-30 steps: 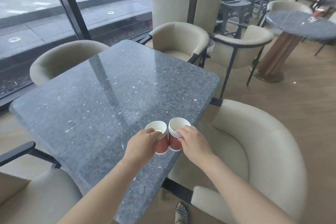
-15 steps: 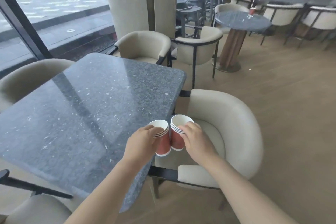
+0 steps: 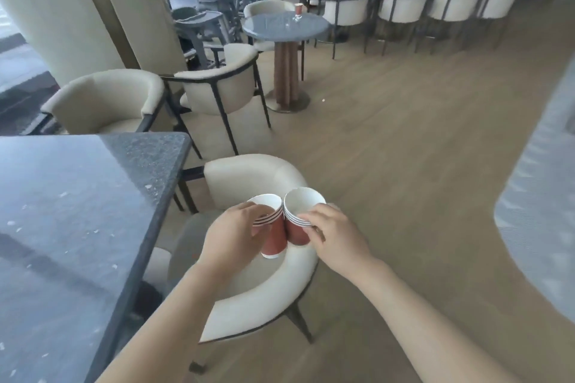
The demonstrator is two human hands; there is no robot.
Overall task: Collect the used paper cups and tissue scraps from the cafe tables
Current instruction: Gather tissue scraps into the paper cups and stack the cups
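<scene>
Beside the stone table (image 3: 77,211), over a cream chair (image 3: 249,177), my left hand (image 3: 231,236) grips one stack of red cups (image 3: 273,239), my right hand (image 3: 337,238) a second stack (image 3: 300,211), rims touching. I'd carry both upright toward the lone cup (image 3: 298,8) on the round table (image 3: 273,28).

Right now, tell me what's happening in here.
A person is clearing cups. The left hand grips one stack of red paper cups and the right hand grips a second stack. The two stacks are held side by side over a cream chair beside the dark stone table. Across the room, another red cup stands on a round table, not yet collected.
</scene>
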